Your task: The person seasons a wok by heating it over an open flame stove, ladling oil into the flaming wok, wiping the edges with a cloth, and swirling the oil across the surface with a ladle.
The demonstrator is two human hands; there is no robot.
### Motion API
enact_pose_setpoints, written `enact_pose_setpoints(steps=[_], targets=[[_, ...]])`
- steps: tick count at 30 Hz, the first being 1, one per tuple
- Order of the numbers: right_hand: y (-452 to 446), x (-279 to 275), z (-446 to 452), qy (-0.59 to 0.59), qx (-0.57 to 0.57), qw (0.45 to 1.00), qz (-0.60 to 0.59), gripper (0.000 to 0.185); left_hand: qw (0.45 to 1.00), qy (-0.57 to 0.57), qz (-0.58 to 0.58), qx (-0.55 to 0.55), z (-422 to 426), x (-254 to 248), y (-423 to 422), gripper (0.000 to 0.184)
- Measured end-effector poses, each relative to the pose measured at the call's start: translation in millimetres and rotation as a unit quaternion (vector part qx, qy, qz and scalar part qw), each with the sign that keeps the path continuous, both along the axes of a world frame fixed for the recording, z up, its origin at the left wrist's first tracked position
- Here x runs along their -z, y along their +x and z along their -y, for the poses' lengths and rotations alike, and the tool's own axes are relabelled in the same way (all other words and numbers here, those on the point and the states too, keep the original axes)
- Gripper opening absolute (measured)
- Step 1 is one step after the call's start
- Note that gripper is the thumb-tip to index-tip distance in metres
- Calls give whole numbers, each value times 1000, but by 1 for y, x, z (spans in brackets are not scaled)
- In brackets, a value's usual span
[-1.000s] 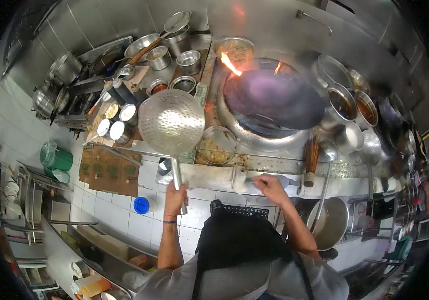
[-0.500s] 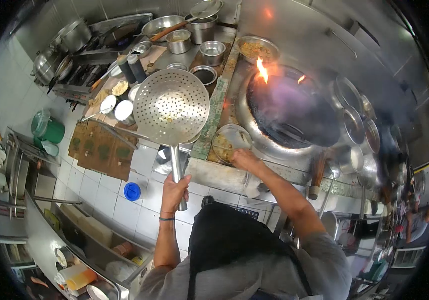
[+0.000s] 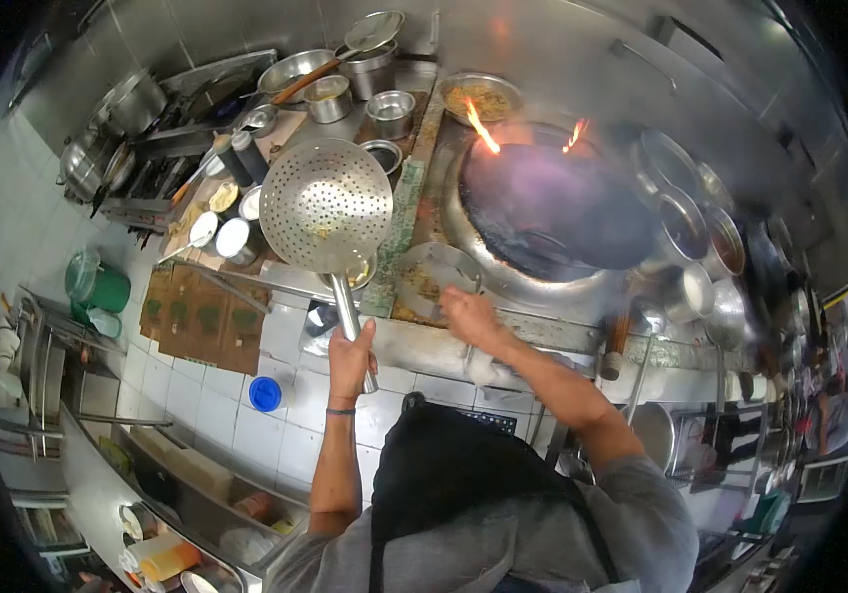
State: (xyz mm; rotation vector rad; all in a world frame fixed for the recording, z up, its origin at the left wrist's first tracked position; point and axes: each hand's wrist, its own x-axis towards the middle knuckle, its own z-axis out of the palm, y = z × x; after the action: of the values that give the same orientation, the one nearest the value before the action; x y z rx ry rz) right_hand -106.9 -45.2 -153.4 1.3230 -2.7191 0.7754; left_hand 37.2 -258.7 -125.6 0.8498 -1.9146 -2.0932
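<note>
My left hand (image 3: 350, 361) is closed around the metal handle of a large perforated skimmer (image 3: 325, 203). A few small food bits cling to the skimmer's bowl, which is raised over the counter edge. Part of a bowl (image 3: 369, 272) shows beneath it. My right hand (image 3: 471, 318) has its fingers curled at the near edge of a round, pale, see-through dish or strainer (image 3: 429, 272) on the counter. What those fingers grip is hidden. Beyond it, a dark wok (image 3: 557, 212) smokes on the round burner, with flames rising behind its far rim.
A pan of food (image 3: 483, 94) stands behind the burner. Pots (image 3: 391, 114), bottles (image 3: 249, 153) and white tubs (image 3: 234, 239) crowd the left counter. Pans (image 3: 681, 222) lean on the right. On the tiled floor are a blue lid (image 3: 265, 393) and a green bucket (image 3: 103, 282).
The view has shifted slightly, moving the scene left. My left hand still holds up the skimmer. The right hand stays by the round dish, and the flames behind the wok have changed shape.
</note>
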Motion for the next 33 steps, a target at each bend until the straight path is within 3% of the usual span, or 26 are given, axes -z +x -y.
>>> enact_pose_setpoints(steps=[2, 8, 11, 12, 15, 17, 20, 23, 24, 25, 27, 29, 33], targets=[[28, -5, -2, 59, -1, 998, -6, 18, 1000, -3, -4, -10, -9, -3, -14, 44], [90, -15, -15, -73, -41, 993, -86, 18, 999, 7, -21, -36, -32, 11, -29, 49], [98, -19, -25, -88, -45, 987, -124, 15, 998, -26, -18, -57, -42, 19, -25, 28], [99, -19, -29, -80, -55, 989, -116, 17, 997, -17, -17, -68, -45, 17, -24, 24], [94, -26, -43, -57, -91, 990, -90, 22, 998, 14, -17, -60, -48, 25, -23, 39], [91, -38, -59, -46, -117, 990, -66, 26, 998, 25, -13, -63, -48, 27, -18, 33], [85, -84, -115, -55, -48, 995, -62, 23, 996, 34, -3, -79, -38, 27, 7, 24], [70, -84, -202, 107, 33, 988, -109, 27, 993, 21, 0, -113, -35, 10, 39, 18], [67, -78, -229, 228, 138, 964, -13, 25, 995, 11, 12, -97, -29, 7, 50, 21], [54, -43, -260, 262, 191, 946, 2, 26, 993, 10, 7, -115, -28, 2, 58, 21], [37, -39, -283, 280, 317, 892, 160, 49, 988, 4, 0, -153, -32, -9, 73, 22], [30, 9, -303, 278, 388, 870, 124, 68, 987, -7, 3, -164, -28, -2, 84, 24], [23, 9, -285, 288, 458, 825, 164, 101, 981, -15, 17, -195, -29, -5, 99, 23]])
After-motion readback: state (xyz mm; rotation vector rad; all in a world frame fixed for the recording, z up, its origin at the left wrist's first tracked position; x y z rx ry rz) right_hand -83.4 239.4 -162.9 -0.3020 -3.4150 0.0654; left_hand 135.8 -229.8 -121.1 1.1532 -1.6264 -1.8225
